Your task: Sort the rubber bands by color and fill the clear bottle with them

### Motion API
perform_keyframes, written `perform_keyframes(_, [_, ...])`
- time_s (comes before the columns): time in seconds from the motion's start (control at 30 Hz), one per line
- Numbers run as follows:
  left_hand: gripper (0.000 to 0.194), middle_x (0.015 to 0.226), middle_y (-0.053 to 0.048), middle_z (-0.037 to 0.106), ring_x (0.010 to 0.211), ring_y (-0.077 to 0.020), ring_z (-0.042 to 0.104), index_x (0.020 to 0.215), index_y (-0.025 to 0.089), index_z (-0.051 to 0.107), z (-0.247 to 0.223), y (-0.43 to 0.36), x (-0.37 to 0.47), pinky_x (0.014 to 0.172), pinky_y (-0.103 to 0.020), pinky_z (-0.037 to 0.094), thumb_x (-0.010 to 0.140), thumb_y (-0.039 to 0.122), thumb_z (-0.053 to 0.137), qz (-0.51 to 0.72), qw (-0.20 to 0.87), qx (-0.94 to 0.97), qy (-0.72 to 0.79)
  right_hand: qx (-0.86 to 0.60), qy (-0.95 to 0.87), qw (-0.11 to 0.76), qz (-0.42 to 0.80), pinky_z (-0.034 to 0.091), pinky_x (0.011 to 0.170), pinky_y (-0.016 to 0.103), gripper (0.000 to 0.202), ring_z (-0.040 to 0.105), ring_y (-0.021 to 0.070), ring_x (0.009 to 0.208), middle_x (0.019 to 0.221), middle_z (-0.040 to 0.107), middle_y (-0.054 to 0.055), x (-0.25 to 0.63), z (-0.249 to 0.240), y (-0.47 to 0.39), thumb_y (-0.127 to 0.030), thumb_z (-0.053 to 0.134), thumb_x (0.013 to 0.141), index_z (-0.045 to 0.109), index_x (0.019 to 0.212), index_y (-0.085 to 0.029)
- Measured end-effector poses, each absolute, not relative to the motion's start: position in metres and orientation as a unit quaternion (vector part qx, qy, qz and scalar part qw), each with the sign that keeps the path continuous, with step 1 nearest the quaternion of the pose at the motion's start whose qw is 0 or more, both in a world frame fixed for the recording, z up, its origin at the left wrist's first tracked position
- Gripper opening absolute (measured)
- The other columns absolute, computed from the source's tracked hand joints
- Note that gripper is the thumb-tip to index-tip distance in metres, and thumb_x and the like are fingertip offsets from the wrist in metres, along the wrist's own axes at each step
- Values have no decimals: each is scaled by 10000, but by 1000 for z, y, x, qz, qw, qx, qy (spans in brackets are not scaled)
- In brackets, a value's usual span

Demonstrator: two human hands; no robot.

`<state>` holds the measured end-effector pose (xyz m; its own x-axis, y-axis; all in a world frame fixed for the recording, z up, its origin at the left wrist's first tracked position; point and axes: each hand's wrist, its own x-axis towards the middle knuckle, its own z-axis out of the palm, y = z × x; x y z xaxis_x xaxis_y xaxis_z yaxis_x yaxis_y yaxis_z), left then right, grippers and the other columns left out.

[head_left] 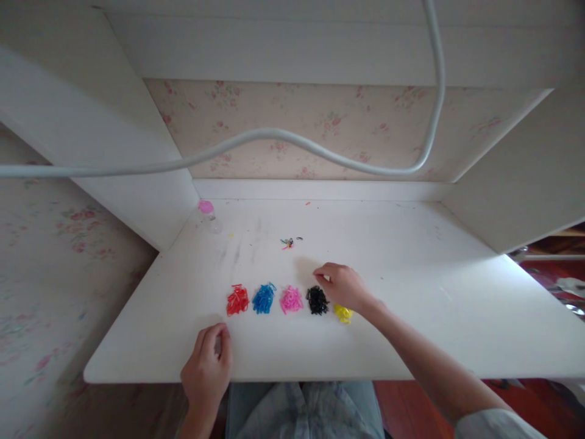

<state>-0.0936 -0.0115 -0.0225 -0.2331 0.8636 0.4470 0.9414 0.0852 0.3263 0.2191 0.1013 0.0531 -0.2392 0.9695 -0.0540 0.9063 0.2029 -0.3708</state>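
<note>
Several piles of small bands lie in a row on the white desk: red (237, 300), blue (264, 299), pink (291, 299), black (317, 300) and yellow (343, 313). My right hand (340, 284) is above the black and yellow piles, partly covering the yellow one. Its thumb and index finger are pinched together, and what they hold, if anything, is too small to see. My left hand (208, 363) rests near the front edge, below the red pile, its fingers curled closed. Farther back lies a small mixed cluster (287, 244) of coloured bands.
A clear container with a pink lid (206, 207) lies at the desk's back left. A white cable (274, 133) crosses the upper view. White side panels (516, 158) flank the desk (411, 341). Stray band bits lie near the back.
</note>
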Motion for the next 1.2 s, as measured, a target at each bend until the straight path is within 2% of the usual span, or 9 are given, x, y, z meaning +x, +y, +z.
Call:
perform_keyframes(0.13, [121,949,20,667,644,-83,583,955,222,607,-21,-12,-91,552,-184,397,866,278,548,-280,70,-609,-739,-662,-723,104,166,420,816,252,305,601,163,970,1102,658,10,214,41,149,-306,433,895,639,1118,-270])
perform_keyframes(0.27, [120,944,17,666,626,-84,583,952,222,605,-20,-12,-91,552,-192,392,871,280,538,-279,59,-601,-746,-685,-706,96,153,438,782,286,342,607,194,955,1143,614,50,202,24,190,-312,439,894,592,1198,-274])
perform_keyframes(0.4, [121,961,19,664,644,-92,595,957,232,601,-20,-12,-92,553,-198,392,877,283,526,-271,45,-591,-759,-693,-700,97,144,442,734,294,316,607,205,932,1155,576,63,191,13,211,-361,407,920,622,1137,-281])
perform_keyframes(0.53, [127,963,15,664,658,-92,600,958,230,605,-20,-12,-92,553,-189,400,879,291,525,-274,38,-588,-760,-692,-699,112,142,428,727,274,317,593,189,934,1136,571,62,189,9,215,-326,361,946,651,1057,-261])
perform_keyframes(0.73, [135,942,-6,676,622,-96,588,947,210,618,-23,-12,-93,534,-193,387,870,284,536,-284,63,-602,-744,-652,-726,150,160,410,754,235,264,585,142,898,1079,607,50,203,19,193,-247,418,926,662,1022,-224])
perform_keyframes(0.93, [141,947,-19,681,646,-109,594,961,209,618,-21,-11,-93,544,-202,389,867,277,538,-285,72,-611,-735,-560,-784,174,204,410,747,207,238,596,107,838,991,643,16,224,41,133,-265,455,912,689,941,-238])
perform_keyframes(1.2, [139,928,-19,670,615,-99,572,949,211,615,-19,-9,-93,534,-203,396,871,289,531,-291,53,-617,-729,-529,-824,87,185,402,685,220,290,616,126,782,964,647,17,238,50,77,-291,411,932,700,962,-277])
